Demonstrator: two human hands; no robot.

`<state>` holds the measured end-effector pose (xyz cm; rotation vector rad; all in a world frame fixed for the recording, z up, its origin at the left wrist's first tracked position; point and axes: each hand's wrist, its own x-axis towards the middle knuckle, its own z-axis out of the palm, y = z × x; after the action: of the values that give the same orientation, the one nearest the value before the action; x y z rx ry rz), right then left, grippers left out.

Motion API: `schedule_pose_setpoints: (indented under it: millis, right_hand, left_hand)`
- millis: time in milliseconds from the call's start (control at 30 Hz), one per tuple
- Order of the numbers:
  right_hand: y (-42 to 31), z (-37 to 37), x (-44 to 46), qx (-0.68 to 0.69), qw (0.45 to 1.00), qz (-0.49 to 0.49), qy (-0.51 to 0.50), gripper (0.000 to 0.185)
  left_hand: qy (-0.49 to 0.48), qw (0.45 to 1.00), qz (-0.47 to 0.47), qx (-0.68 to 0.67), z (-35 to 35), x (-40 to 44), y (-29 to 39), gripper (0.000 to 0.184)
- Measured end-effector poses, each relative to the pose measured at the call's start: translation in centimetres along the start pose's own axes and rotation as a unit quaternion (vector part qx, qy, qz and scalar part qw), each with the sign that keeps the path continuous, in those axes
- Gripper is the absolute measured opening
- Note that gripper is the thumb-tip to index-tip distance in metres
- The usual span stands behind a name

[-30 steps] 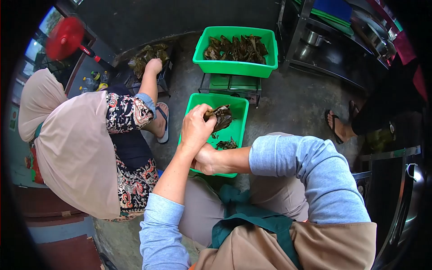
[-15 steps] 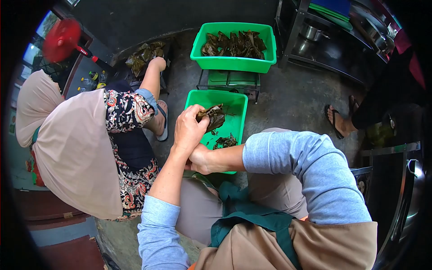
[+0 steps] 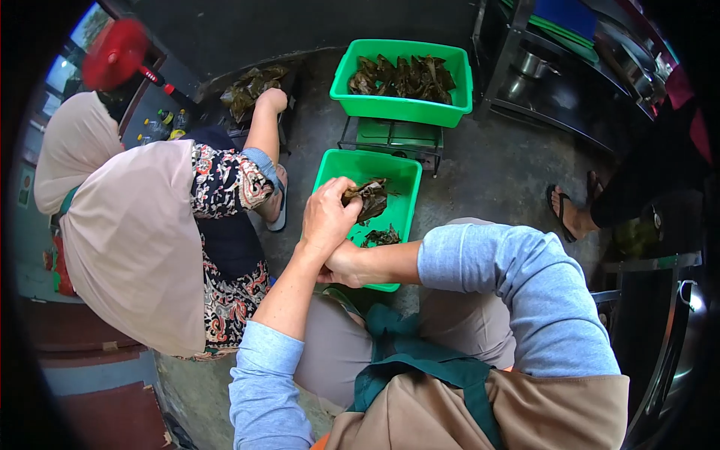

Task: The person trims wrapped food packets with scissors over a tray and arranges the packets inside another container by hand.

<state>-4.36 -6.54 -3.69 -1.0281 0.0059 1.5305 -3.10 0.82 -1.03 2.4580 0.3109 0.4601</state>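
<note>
My left hand (image 3: 327, 217) is closed on a dark brown leaf-wrapped parcel (image 3: 369, 199), held over the near green basin (image 3: 401, 216). Loose leaf scraps (image 3: 381, 237) lie on the bottom of that basin. Crossing beneath my left wrist is my right hand (image 3: 345, 264), at the basin's near left edge. Its fingers are hidden behind the left forearm, so I cannot see whether they hold anything.
Behind stands another green basin (image 3: 401, 111) of leaf parcels (image 3: 405, 76), on a black metal stand (image 3: 390, 142). On the left, a seated person's hand (image 3: 272, 99) reaches to more leaf parcels (image 3: 247, 91). A red fan (image 3: 116, 56), a metal rack (image 3: 570, 109) and a sandalled foot (image 3: 562, 210) flank the area.
The whole view has shifted slightly. My left hand keeps its grip on the leaf parcel, which has turned a little and shows a lighter brown patch. The right hand stays under the left wrist.
</note>
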Motion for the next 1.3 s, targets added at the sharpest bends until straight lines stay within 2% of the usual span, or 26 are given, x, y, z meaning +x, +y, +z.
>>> schedule_pose_setpoints:
  millis: [333,433,500,567,600,667,700,800,833,933,1033,1167,1267,1300]
  right_hand:
    - [-0.5,-1.4,-0.7,-0.105,0.991,0.052,-0.068,0.018]
    - [-0.6,-0.8,-0.9,-0.192,0.978,0.037,-0.078,0.018]
    - [-1.1,-0.1,-1.6,-0.311,0.947,0.027,-0.077,0.020]
    - [-0.4,-1.4,-0.8,-0.444,0.889,-0.020,-0.108,0.025]
    - [0.4,-2.5,0.1,-0.551,0.819,-0.096,-0.127,0.026]
    - [1.7,-3.8,1.4,-0.720,0.631,-0.243,-0.153,0.030]
    - [0.7,-2.8,-0.2,-0.772,0.584,-0.186,-0.168,0.034]
    - [1.4,-3.9,-1.0,-0.837,0.479,-0.200,-0.175,0.034]
    - [1.5,-4.0,-0.8,-0.873,0.425,-0.151,-0.186,0.036]
    - [1.8,-4.4,-0.9,-0.889,0.356,-0.235,-0.168,0.036]
    - [2.4,-4.3,0.1,-0.877,0.316,-0.327,-0.157,0.036]
    - [3.3,-2.7,0.3,-0.865,0.329,-0.347,-0.152,0.035]
    - [2.4,-0.4,-1.5,-0.864,0.279,-0.395,-0.141,0.037]
    - [2.8,-0.2,-1.1,-0.884,0.260,-0.360,-0.148,0.041]
  left_hand:
    - [0.006,1.000,0.008,0.002,0.2,-0.4,0.1,0.022]
    - [0.010,1.000,0.004,0.011,0.1,-0.8,-0.6,0.021]
    - [0.003,1.000,-0.001,0.013,0.1,-1.1,-1.0,0.020]
    - [-0.009,1.000,-0.008,0.018,-0.2,-1.1,-1.0,0.020]
    - [-0.005,1.000,-0.009,0.022,-0.4,-1.1,-1.0,0.020]
    - [-0.003,1.000,-0.010,0.029,-0.6,-1.5,-1.3,0.020]
    - [-0.002,1.000,-0.007,0.030,-0.7,-1.7,-1.3,0.021]
    - [0.007,0.999,-0.011,0.029,-0.7,-2.1,-1.1,0.018]
    - [0.006,0.999,-0.012,0.031,-0.6,-2.2,-1.1,0.018]
    - [0.002,0.999,-0.014,0.037,-0.5,-2.3,-1.2,0.018]
    - [0.000,0.999,-0.013,0.043,-0.5,-2.4,-1.2,0.019]
    - [-0.006,0.999,-0.003,0.047,-0.7,-2.5,-1.4,0.019]
    - [-0.009,0.999,-0.007,0.048,-0.9,-2.6,-1.3,0.018]
    - [-0.011,0.999,-0.010,0.050,-0.9,-2.6,-1.3,0.017]
